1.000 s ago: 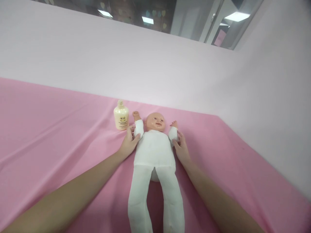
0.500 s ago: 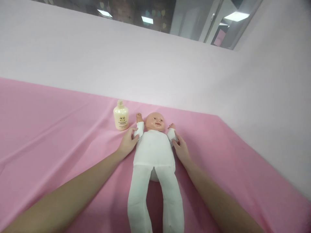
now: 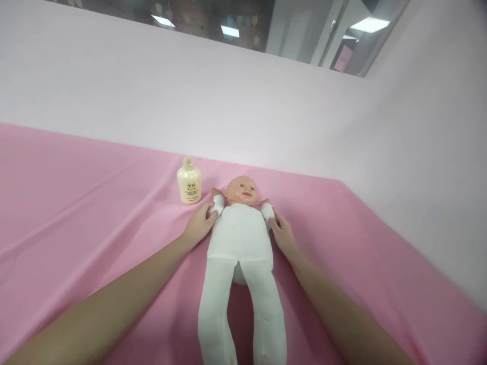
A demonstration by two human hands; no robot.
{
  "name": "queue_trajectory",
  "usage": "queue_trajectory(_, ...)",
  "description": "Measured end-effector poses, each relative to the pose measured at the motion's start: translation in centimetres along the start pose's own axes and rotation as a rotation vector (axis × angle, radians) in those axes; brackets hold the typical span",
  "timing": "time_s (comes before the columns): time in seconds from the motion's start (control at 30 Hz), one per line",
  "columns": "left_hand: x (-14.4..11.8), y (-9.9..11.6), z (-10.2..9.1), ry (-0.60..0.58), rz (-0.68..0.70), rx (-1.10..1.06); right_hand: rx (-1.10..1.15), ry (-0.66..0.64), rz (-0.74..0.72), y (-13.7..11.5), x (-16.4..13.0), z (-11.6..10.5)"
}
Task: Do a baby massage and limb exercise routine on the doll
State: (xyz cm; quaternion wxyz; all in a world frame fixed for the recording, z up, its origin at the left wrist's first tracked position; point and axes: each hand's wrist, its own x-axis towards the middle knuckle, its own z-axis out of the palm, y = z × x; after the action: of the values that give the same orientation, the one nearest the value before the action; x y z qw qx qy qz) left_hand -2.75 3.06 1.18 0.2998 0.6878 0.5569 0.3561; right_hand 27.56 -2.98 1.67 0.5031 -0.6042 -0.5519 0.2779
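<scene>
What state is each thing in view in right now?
Doll: face up, legs apart, arms up with hands beside its head
Bottle: upright, standing beside the doll
Left hand: holding the doll's arm nearer the bottle
Right hand: holding the doll's other arm
Pink cloth: spread out, creased
Lights: lit

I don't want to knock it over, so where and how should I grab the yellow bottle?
I'd take the yellow bottle around its wide body, below the narrow top, probably from the picture's left: it stands upright, and the person's left hand and the doll are to its right.
</scene>
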Motion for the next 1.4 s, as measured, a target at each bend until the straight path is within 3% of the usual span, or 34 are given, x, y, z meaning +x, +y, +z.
queue_trajectory(0.47, 0.0, -0.1, 0.1, 0.016, 0.026, -0.004, 0.005, -0.005, -0.008, 0.1, -0.1, -0.1)
queue_trajectory(0.87, 0.2, -0.9, 0.6, 0.017, 0.036, -0.192, 0.03, 0.014, 0.007, 0.7, 0.0, 0.0)
queue_trajectory(1.4, 0.0, -0.2, 0.5, 0.006, 0.017, -0.341, 0.07, -0.008, 0.015, 1.3, 0.3, -0.1)
